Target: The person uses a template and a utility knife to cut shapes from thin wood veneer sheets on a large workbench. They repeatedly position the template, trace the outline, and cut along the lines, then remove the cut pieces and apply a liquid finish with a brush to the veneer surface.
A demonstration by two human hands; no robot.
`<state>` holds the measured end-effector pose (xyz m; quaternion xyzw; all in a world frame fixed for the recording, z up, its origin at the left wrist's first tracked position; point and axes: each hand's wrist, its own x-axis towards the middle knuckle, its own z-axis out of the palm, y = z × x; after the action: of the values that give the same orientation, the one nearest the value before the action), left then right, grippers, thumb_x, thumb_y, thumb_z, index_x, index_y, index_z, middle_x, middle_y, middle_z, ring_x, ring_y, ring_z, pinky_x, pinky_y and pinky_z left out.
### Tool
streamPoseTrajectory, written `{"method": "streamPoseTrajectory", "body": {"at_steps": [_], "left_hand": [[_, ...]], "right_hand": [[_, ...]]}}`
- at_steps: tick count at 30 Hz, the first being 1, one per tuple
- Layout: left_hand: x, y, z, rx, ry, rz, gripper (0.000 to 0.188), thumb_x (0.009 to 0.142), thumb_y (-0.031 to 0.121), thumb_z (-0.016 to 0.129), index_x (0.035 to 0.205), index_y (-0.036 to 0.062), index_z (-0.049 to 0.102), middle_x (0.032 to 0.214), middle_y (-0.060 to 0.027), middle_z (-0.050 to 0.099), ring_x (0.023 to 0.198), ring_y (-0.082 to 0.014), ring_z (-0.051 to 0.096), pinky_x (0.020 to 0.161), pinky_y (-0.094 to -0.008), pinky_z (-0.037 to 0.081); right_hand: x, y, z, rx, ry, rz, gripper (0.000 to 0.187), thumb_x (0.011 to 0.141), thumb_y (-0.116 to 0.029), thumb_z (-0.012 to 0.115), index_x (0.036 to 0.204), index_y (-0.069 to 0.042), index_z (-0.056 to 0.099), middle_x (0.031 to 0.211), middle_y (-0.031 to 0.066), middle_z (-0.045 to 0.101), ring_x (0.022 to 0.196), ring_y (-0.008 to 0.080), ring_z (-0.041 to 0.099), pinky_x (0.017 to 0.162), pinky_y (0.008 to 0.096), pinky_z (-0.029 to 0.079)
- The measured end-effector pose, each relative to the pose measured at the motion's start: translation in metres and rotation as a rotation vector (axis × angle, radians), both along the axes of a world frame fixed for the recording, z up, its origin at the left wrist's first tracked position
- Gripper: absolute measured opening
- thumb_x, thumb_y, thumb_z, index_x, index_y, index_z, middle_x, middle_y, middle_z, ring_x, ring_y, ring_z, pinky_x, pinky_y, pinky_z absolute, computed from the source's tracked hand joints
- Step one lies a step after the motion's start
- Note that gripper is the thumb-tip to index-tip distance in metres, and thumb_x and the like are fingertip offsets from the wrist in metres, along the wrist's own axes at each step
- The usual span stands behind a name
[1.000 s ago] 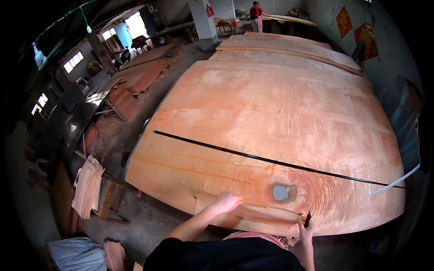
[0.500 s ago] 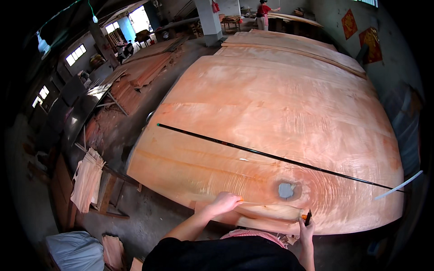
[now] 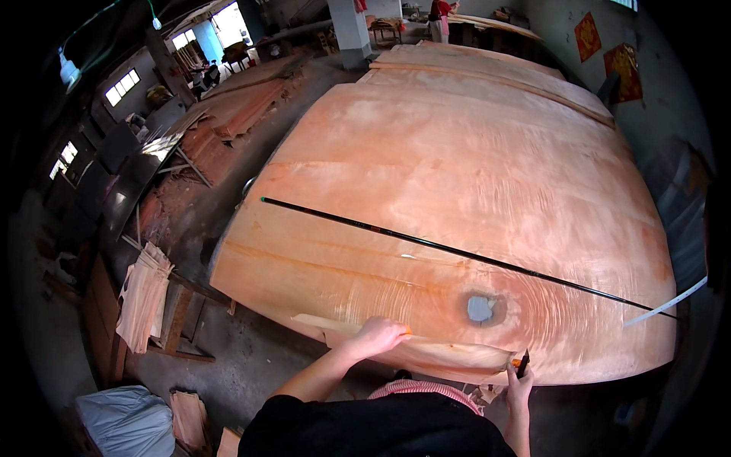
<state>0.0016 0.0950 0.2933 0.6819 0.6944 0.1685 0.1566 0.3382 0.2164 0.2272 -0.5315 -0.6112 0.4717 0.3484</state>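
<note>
A large sheet of thin wood veneer [image 3: 426, 183] covers the wide pile in front of me, with a ragged hole near its front edge. My left hand [image 3: 381, 337] is closed on the veneer's near edge, where a narrow strip [image 3: 320, 323] lifts and sticks out to the left. Something orange shows at its fingertips. Right of it the edge bows up and curls toward my right hand [image 3: 519, 387]. That hand is closed round a black pointed knife-like tool [image 3: 523, 364], upright at the veneer's edge, with orange beside it. A long black rod [image 3: 426, 244] lies across the sheet beyond both hands.
A pale curved strip [image 3: 666, 302] meets the rod's right end. Veneer pieces [image 3: 143, 297] lean on a wooden stand at left, near a grey-covered bundle [image 3: 126, 423]. More veneer stacks [image 3: 251, 110] lie far left. A person in red [image 3: 440, 19] stands beyond the pile.
My left hand holds the edge higher, and a strip now sticks out left of it. The right hand stays near the same spot. The view has shifted slightly; the far person's arm has drawn in.
</note>
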Motion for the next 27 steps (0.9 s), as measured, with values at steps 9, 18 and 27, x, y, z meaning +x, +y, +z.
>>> {"method": "streamPoseTrajectory", "body": {"at_steps": [9,18,27], "left_hand": [[-0.001,0.002,0.002,-0.063,-0.017,-0.056,0.019,0.077,0.028,0.051,0.08,0.0129,0.062,0.065,-0.0096,0.059,0.06,-0.0276,0.057,0.052,-0.0377,0.044],[-0.002,0.017,-0.014,-0.257,-0.097,-0.084,0.021,0.08,0.028,0.048,0.082,0.0099,0.059,0.072,-0.0137,0.058,0.068,-0.0313,0.056,0.059,-0.0401,0.044],[0.001,0.081,-0.064,-0.439,-0.079,-0.09,0.026,0.076,0.029,0.054,0.064,0.0062,0.055,0.057,-0.0151,0.052,0.051,-0.0275,0.049,0.05,-0.0365,0.038]], "right_hand": [[0.0,-0.007,0.014,-0.116,-0.047,-0.057,0.01,0.076,-0.006,0.059,0.078,0.0,0.052,0.063,-0.0022,0.047,0.057,0.0059,0.041,0.052,0.021,0.035],[0.001,0.005,0.004,-0.062,-0.069,0.018,0.021,0.074,-0.009,0.059,0.086,0.006,0.052,0.066,0.0011,0.051,0.062,0.0084,0.045,0.057,0.024,0.04],[0.013,0.058,-0.033,-0.321,-0.078,0.084,0.019,0.077,-0.016,0.058,0.086,0.0,0.059,0.06,-0.006,0.044,0.052,0.0032,0.037,0.045,0.0201,0.029]]}}
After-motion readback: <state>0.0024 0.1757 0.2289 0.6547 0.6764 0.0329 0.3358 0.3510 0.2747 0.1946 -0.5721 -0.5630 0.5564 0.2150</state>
